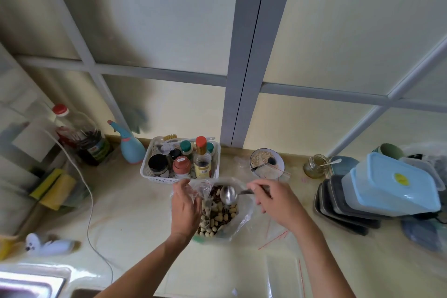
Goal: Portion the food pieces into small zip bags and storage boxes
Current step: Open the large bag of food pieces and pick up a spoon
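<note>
A large clear plastic bag point(238, 221) lies open on the counter, full of pale and dark nut pieces point(219, 218). My left hand point(184, 205) grips a small zip bag point(202, 190) with a red seal line and holds it over the big bag. My right hand point(273, 201) holds a metal spoon point(229, 194) by its handle, its bowl above the nuts beside the small bag's mouth. Empty zip bags point(280, 237) with red lines lie flat to the right. Storage boxes point(389, 189), a light blue one on top, are stacked at the right.
A white basket of spice jars and bottles point(180, 159) stands just behind the hands. A bowl with oats and a spoon point(266, 161), a glass jar point(315, 167), a spray bottle point(129, 145), a sauce bottle point(79, 138), sponges point(54, 187) and a white cable point(90, 203) are around.
</note>
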A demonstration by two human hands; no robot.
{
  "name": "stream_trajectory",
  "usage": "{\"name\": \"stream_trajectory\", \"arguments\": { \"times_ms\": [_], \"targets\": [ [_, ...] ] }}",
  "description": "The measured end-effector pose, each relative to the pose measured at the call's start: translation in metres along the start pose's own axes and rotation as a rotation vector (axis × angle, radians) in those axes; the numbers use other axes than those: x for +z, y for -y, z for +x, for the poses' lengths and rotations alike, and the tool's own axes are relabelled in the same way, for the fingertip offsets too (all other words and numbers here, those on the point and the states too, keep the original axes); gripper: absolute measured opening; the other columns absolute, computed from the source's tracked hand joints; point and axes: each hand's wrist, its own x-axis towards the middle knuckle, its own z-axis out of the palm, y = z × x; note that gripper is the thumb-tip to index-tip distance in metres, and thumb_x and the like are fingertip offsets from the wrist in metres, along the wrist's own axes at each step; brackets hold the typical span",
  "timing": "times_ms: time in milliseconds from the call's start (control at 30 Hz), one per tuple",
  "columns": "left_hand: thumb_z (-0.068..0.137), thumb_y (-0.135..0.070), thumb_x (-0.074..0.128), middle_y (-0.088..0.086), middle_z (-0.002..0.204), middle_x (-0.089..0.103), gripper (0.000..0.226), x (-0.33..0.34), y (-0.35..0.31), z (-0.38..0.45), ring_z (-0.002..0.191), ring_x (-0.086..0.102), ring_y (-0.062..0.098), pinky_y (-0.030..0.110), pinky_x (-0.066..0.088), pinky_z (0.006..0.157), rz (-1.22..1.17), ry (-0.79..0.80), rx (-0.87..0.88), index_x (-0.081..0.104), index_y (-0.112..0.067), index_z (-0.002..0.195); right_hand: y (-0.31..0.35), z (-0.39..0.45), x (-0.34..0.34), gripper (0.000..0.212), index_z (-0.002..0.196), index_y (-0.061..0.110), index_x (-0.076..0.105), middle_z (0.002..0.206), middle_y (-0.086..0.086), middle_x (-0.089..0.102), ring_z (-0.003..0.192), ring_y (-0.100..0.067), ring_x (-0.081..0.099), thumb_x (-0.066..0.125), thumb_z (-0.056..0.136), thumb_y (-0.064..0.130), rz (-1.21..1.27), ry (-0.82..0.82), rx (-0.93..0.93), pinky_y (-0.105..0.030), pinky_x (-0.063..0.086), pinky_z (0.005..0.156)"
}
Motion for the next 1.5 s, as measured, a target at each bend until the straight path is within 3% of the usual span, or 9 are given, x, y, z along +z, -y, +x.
{"name": "stream_trajectory", "arguments": {
  "times_ms": [100,200,267,633,833,900,1067,1200,1500],
  "targets": [
    [0.091,-0.003,0.063,0.007,0.108,0.048,0.047,0.001,0.0,0.0,0.094,0.049,0.02,0.034,0.045,0.083,0.034,0.004,0.017,0.036,-0.017,0.127,-0.001,0.01,0.032,0.028,0.12,0.025,0.068,0.087,0.014,0.066,0.071,0.001,0.06,0.045,0.108,0.036,-0.138,0.124,-0.014,-0.017,0.048,0.068],
    [0.087,-0.001,0.066,0.002,0.107,0.046,0.05,0.003,0.003,0.001,0.095,0.045,0.015,0.036,0.04,0.094,0.082,-0.009,0.027,0.038,-0.016,0.126,-0.01,0.018,0.065,0.034,0.132,0.022,0.062,0.122,0.003,0.067,0.107,-0.015,0.063,0.042,0.109,0.037,-0.277,0.136,-0.035,-0.034,0.051,0.093],
    [0.087,-0.001,0.066,0.0,0.105,0.044,0.05,0.002,0.004,0.002,0.096,0.045,0.016,0.037,0.038,0.098,0.096,-0.019,0.045,0.039,-0.015,0.126,-0.016,0.02,0.078,0.034,0.131,0.021,0.06,0.127,0.0,0.065,0.112,-0.022,0.062,0.04,0.109,0.038,-0.333,0.132,-0.024,-0.039,0.051,0.095],
    [0.088,-0.023,0.051,0.0,0.105,0.043,0.041,-0.003,0.007,0.005,0.095,0.046,0.016,0.035,0.041,0.094,0.095,0.007,0.092,0.039,-0.014,0.125,-0.011,0.02,0.104,0.035,0.114,0.017,0.069,0.107,-0.003,0.072,0.097,-0.022,0.064,0.039,0.109,0.033,-0.297,0.142,-0.057,-0.036,0.052,0.086],
    [0.088,-0.027,0.052,0.003,0.113,0.044,0.041,-0.001,0.01,0.005,0.098,0.051,0.02,0.04,0.048,0.089,0.065,0.059,0.079,0.037,-0.016,0.125,-0.015,0.029,0.1,0.035,0.097,0.013,0.071,0.067,-0.005,0.073,0.058,-0.01,0.071,0.043,0.108,0.031,0.081,0.014,0.292,-0.022,0.056,0.066],
    [0.088,-0.022,0.055,0.003,0.114,0.042,0.043,0.0,0.011,0.006,0.1,0.051,0.021,0.042,0.05,0.09,0.049,0.08,0.081,0.036,-0.016,0.125,-0.022,0.031,0.096,0.03,0.1,0.012,0.071,0.066,-0.006,0.074,0.06,-0.014,0.073,0.047,0.106,0.029,0.247,-0.028,0.399,-0.028,0.06,0.071],
    [0.091,-0.023,0.054,0.001,0.116,0.04,0.042,0.001,0.01,0.006,0.104,0.051,0.021,0.039,0.05,0.093,0.022,0.106,0.067,0.032,-0.022,0.127,-0.042,0.029,0.089,0.028,0.1,0.007,0.073,0.072,-0.016,0.075,0.067,-0.028,0.076,0.053,0.106,0.026,0.579,-0.155,0.578,-0.03,0.058,0.06],
    [0.091,-0.03,0.05,0.002,0.118,0.041,0.042,0.0,0.008,0.006,0.104,0.05,0.019,0.031,0.045,0.094,0.008,0.119,0.068,0.031,-0.023,0.128,-0.046,0.025,0.079,0.03,0.096,0.01,0.074,0.066,-0.012,0.074,0.064,-0.027,0.075,0.051,0.107,0.026,0.583,-0.228,0.593,-0.029,0.054,0.056],
    [0.089,-0.019,0.057,0.0,0.12,0.037,0.046,0.007,0.007,0.006,0.104,0.048,0.015,0.025,0.043,0.096,-0.006,0.17,0.138,0.032,-0.022,0.127,-0.033,0.014,0.023,0.037,0.086,0.02,0.076,0.061,-0.005,0.072,0.057,-0.017,0.07,0.049,0.107,0.034,0.447,-0.383,0.459,-0.027,0.054,0.058]
  ]
}}
